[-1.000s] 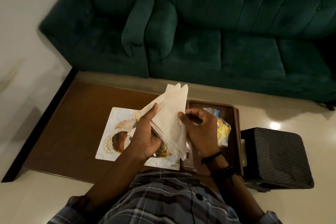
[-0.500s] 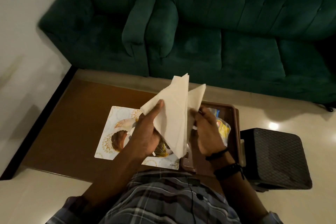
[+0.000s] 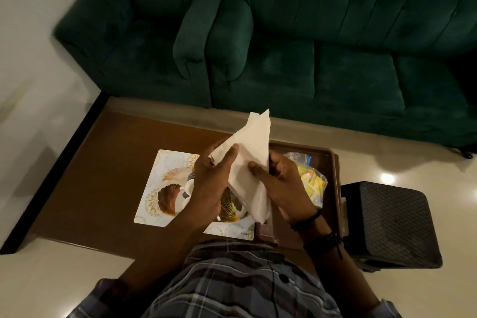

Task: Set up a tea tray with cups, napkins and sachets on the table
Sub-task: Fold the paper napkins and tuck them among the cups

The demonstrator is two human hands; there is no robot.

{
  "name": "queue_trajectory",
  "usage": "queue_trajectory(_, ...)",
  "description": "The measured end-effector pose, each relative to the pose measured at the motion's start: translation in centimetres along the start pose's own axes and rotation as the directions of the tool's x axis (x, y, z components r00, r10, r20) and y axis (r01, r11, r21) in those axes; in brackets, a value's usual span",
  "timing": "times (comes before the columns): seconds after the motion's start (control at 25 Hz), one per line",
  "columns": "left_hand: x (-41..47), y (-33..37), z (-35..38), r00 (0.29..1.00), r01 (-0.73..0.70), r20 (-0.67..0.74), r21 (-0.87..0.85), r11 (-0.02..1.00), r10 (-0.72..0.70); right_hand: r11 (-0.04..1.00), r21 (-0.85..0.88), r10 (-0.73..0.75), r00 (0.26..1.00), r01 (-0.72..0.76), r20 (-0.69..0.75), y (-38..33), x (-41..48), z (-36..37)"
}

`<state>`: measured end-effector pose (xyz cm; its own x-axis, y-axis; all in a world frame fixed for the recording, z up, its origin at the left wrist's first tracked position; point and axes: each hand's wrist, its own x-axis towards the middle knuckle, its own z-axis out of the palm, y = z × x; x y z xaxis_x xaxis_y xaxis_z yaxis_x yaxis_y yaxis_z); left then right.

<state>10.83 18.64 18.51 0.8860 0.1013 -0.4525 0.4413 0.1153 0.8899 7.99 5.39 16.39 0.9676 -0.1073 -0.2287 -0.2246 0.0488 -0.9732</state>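
Observation:
A stack of white paper napkins (image 3: 251, 147) is held upright above the table between both hands. My left hand (image 3: 210, 186) grips the stack from the left with the thumb on its face. My right hand (image 3: 280, 186) holds its right side, thumb pressed on the front. Beneath the hands lies a white patterned tray (image 3: 154, 188) carrying cups (image 3: 187, 187), partly hidden by my left hand. To the right sits a brown tray (image 3: 333, 170) with a clear bag of yellow sachets (image 3: 311, 183).
The brown wooden table (image 3: 108, 162) stands before a dark green sofa (image 3: 309, 46). A black textured stool (image 3: 392, 224) is at the table's right end. Pale floor surrounds the table.
Half a second ago my right hand had pulled one napkin apart from the stack. Now the napkins are together again in one bundle, with both hands closed on it.

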Motion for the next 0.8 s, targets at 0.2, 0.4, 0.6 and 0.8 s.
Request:
queue_trajectory(0.2,2.1,2.2,-2.6,0.908,0.236,0.315,0.163,0.958,-0.277,0.985,-0.168,-0.002,0.964,0.049,0.266,-0.7,0.1,-1.6)
queue_trajectory(0.4,2.6,2.5,-2.1,0.978,0.068,0.177,0.229,0.971,-0.110,0.978,-0.209,0.041,0.952,0.025,0.303,-1.0,0.2,-2.5)
queue_trajectory(0.6,2.8,1.3,-2.3,0.970,0.135,0.200,0.020,0.991,-0.137,0.982,-0.183,0.013,0.953,0.045,0.303,-0.9,-0.2,-3.3)
queue_trajectory(0.8,3.0,0.8,-3.1,0.817,0.302,0.577,-0.412,0.860,-0.010,0.993,0.016,0.105,0.911,-0.121,0.400,-0.9,-0.2,-3.1)
